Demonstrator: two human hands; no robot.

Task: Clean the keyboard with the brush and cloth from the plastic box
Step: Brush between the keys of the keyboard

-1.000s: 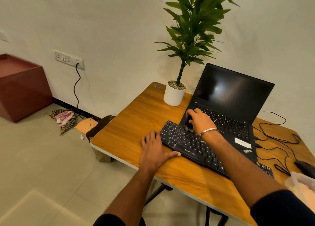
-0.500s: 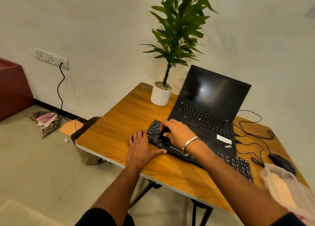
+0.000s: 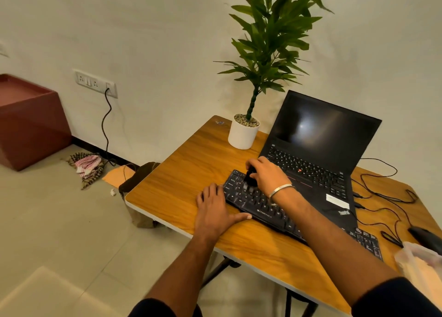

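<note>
Right hand [image 3: 267, 174] moved up keyboard [image 3: 253, 200] toward far-left keys, fingers closed round brush [image 3: 250, 176]; left hand [image 3: 215, 211] stays flat, empty, on desk [image 3: 181, 173].

table [image 3: 181, 173] wood | on it: keyboard [image 3: 253, 202], laptop [image 3: 318, 173], plant pot [image 3: 241, 135], mouse [image 3: 423, 236], plastic box [image 3: 418, 266], cables [image 3: 382, 206]

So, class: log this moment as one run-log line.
right hand: brush on keyboard | left hand: flat on table | plastic box: right edge

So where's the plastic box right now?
In the head view, the plastic box sits at the table's right edge, just in front of the mouse.
</note>
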